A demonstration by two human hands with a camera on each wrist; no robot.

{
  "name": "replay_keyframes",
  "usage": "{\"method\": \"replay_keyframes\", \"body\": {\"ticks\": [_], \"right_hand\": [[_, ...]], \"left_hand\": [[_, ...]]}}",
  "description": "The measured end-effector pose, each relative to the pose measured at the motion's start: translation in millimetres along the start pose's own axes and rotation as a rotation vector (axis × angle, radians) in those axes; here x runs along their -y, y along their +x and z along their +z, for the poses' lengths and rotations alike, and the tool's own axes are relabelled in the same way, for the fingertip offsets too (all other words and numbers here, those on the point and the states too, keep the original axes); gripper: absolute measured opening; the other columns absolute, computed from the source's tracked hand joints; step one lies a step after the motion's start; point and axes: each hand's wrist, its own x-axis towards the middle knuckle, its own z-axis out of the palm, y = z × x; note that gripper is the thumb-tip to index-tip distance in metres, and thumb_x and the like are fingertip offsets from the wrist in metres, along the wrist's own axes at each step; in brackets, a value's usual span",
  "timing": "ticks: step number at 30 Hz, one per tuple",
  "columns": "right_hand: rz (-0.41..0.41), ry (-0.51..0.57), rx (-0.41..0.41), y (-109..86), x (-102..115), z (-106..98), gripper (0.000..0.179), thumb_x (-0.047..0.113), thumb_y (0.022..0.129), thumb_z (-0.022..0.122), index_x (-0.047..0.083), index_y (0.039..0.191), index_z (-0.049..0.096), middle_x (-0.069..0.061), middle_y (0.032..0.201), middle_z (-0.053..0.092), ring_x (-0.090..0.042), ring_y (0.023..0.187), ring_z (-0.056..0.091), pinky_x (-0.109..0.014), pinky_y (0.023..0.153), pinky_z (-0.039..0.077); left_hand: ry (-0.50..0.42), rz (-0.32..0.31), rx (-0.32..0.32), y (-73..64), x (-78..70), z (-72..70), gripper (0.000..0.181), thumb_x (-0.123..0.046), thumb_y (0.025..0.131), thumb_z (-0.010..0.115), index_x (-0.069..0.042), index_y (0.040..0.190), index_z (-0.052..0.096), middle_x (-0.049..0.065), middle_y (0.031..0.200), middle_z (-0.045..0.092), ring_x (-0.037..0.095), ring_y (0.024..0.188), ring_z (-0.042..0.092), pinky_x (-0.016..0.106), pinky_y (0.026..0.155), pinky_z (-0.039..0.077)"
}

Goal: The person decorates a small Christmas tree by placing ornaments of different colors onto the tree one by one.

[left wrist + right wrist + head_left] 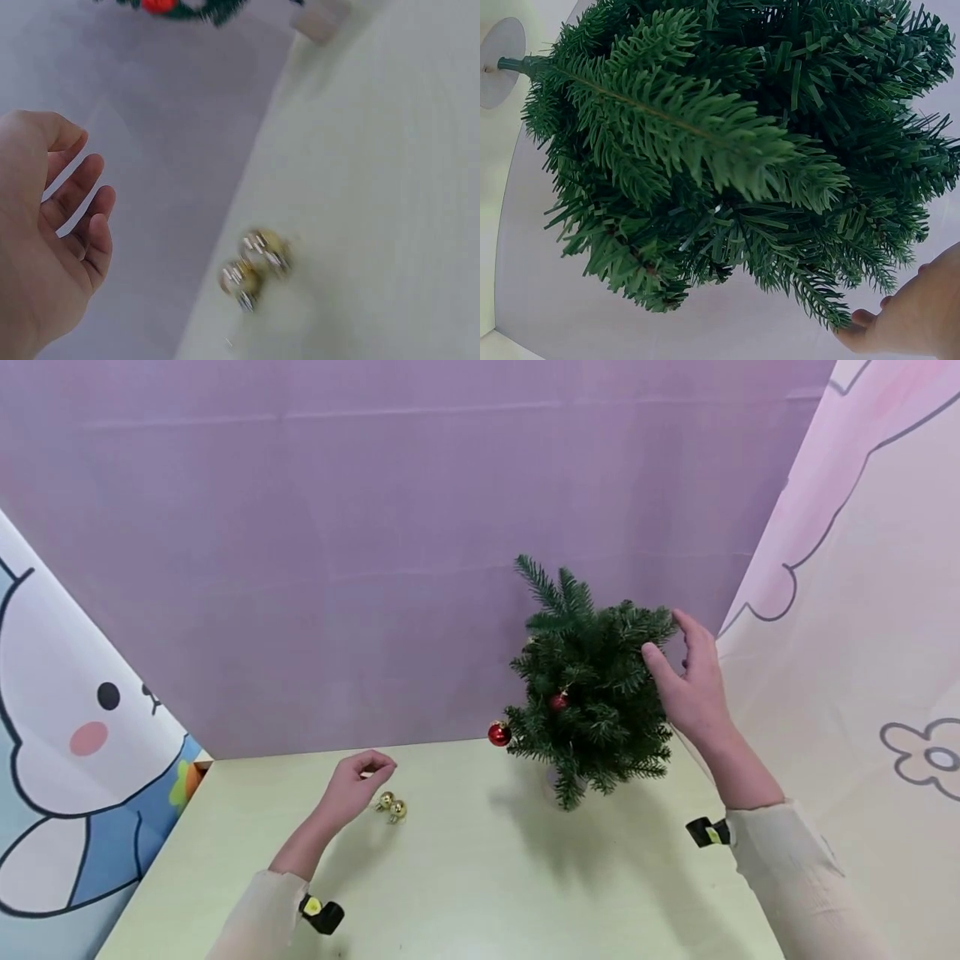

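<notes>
A small artificial Christmas tree (600, 685) stands upright at the back right of the table. One red bauble (499, 733) hangs at its lower left, another red bauble (558, 702) on its front. My right hand (697, 689) is at the tree's right side, thumb and fingers spread apart, fingertips right at the branch tips. In the right wrist view, its fingertips meet the end of a green branch (817, 300). My left hand (356, 789) hovers beside two gold baubles (397, 811) on the table, fingers loosely bent around nothing. The left wrist view shows that hand (52, 217) bare.
The pale table (480, 877) meets a purple backdrop (360, 568) just behind the tree. Printed panels stand on both sides, the right panel (847, 635) close to my right arm. The tree's round base (502, 64) rests on the tabletop.
</notes>
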Motion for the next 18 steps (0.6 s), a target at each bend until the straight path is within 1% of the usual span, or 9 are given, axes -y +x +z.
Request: {"method": "replay_keyframes", "body": {"ticks": [1,4,6,7,8,9,11,14,18], "right_hand": [[0.002,0.003,0.003,-0.1,-0.6,0.3,0.065,0.039,0.098,0.053,0.018,0.154,0.026,-0.010,0.155,0.024,-0.031,0.138,0.026,-0.059,0.102,0.029],[0.004,0.018,0.008,-0.5,-0.7,0.6,0.065,0.038,0.099,0.052,0.017,0.154,0.026,-0.010,0.155,0.023,-0.033,0.137,0.026,-0.059,0.102,0.029],[0.005,0.025,0.004,-0.5,-0.8,0.7,0.064,0.038,0.099,0.052,0.017,0.154,0.026,-0.010,0.155,0.023,-0.033,0.136,0.026,-0.058,0.101,0.029],[0.005,0.028,0.002,-0.4,-0.9,0.8,0.064,0.038,0.099,0.052,0.017,0.154,0.027,-0.010,0.155,0.023,-0.032,0.136,0.026,-0.058,0.101,0.029],[0.005,0.031,0.000,-0.2,-0.8,0.8,0.063,0.037,0.099,0.052,0.017,0.154,0.027,-0.011,0.155,0.023,-0.032,0.135,0.027,-0.058,0.100,0.029],[0.005,0.032,-0.003,0.0,-0.8,0.8,0.063,0.038,0.099,0.052,0.018,0.154,0.028,-0.011,0.154,0.024,-0.032,0.134,0.028,-0.057,0.099,0.030],[0.009,0.039,-0.002,-0.2,-0.8,1.0,0.062,0.037,0.099,0.052,0.018,0.153,0.028,-0.011,0.154,0.024,-0.032,0.133,0.028,-0.057,0.099,0.030],[0.014,0.048,0.005,-1.0,-1.2,1.6,0.062,0.037,0.100,0.051,0.016,0.153,0.028,-0.012,0.154,0.024,-0.034,0.132,0.028,-0.057,0.100,0.029],[0.017,0.054,0.015,-1.4,-1.1,2.9,0.062,0.036,0.100,0.051,0.016,0.153,0.028,-0.013,0.153,0.024,-0.034,0.131,0.028,-0.058,0.100,0.029]], "left_hand": [[0.000,-0.009,-0.009,-1.4,11.0,0.2,0.009,-0.004,0.094,0.063,0.001,0.096,0.069,0.006,0.089,0.068,0.015,0.084,0.060,0.027,0.076,0.050],[0.013,-0.043,-0.020,-6.9,27.2,-0.1,0.010,-0.005,0.094,0.063,0.003,0.097,0.069,0.006,0.090,0.068,0.016,0.086,0.060,0.028,0.077,0.050],[0.014,-0.066,-0.032,-8.5,43.9,1.9,0.011,-0.007,0.095,0.063,0.001,0.098,0.070,0.005,0.091,0.068,0.016,0.087,0.059,0.028,0.078,0.049],[0.019,-0.081,-0.038,-8.8,51.8,2.9,0.011,-0.008,0.095,0.063,0.000,0.098,0.070,0.005,0.092,0.068,0.016,0.088,0.060,0.028,0.079,0.049],[0.024,-0.095,-0.040,-9.7,55.3,3.0,0.011,-0.008,0.095,0.063,0.000,0.098,0.070,0.008,0.093,0.068,0.019,0.089,0.059,0.030,0.080,0.049],[0.036,-0.092,-0.046,-9.7,63.3,3.4,0.011,-0.009,0.095,0.064,0.000,0.098,0.070,0.008,0.094,0.069,0.018,0.089,0.059,0.029,0.079,0.049],[0.051,-0.112,-0.057,-9.8,79.8,3.9,0.011,-0.011,0.094,0.065,-0.002,0.098,0.070,0.007,0.094,0.069,0.018,0.089,0.060,0.030,0.081,0.048],[0.096,-0.124,-0.053,-12.0,91.2,2.0,0.012,-0.009,0.093,0.066,-0.001,0.100,0.070,0.006,0.093,0.069,0.019,0.088,0.060,0.031,0.079,0.049],[0.154,-0.116,-0.037,-13.4,103.1,-1.1,0.012,-0.004,0.091,0.065,-0.001,0.102,0.070,0.003,0.090,0.067,0.021,0.087,0.060,0.034,0.077,0.049]]}}
